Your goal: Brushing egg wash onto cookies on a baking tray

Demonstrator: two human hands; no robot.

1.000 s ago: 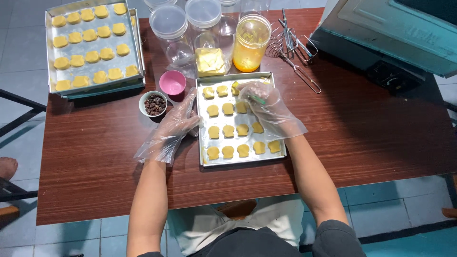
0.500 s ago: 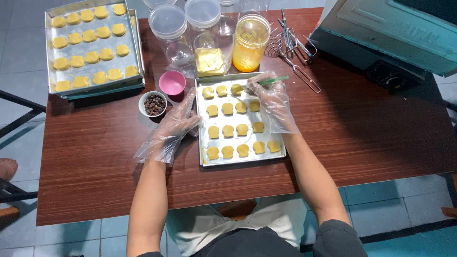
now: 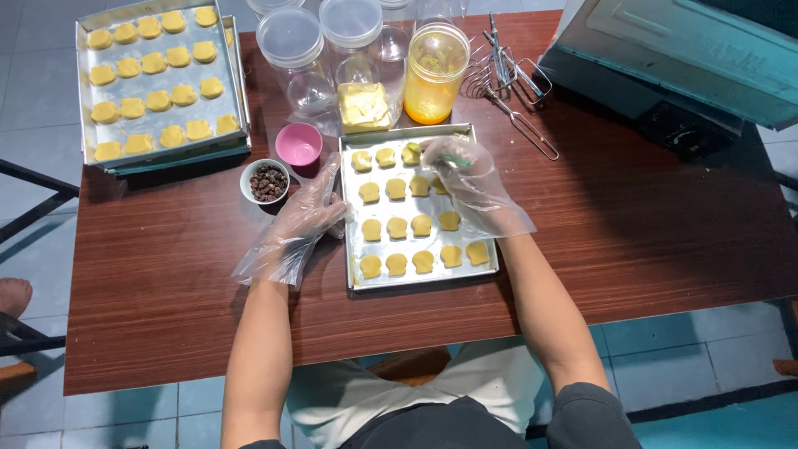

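A metal baking tray [image 3: 353, 254] in front of me holds several pale yellow cookie-dough pieces [image 3: 397, 226]. My left hand [image 3: 309, 209], in a loose clear plastic glove, rests open against the tray's left rim. My right hand [image 3: 462, 176], also gloved, grips a small green-handled brush [image 3: 453, 161] over the top row of dough, its tip by the upper-middle piece [image 3: 411, 153]. A tall jar of yellow liquid [image 3: 434, 75] stands just behind the tray.
A second tray [image 3: 91, 91] full of dough pieces sits at the far left. A small bowl of dark chips [image 3: 268, 180], a pink cup [image 3: 298, 145], clear lidded jars [image 3: 291, 41], a butter block [image 3: 363, 106], mixer beaters [image 3: 507, 75] and a teal oven [image 3: 682, 58] crowd the back.
My right hand went up to the jar behind the tray and has come back down over the top row with the brush. My left hand stayed by the tray's left rim.
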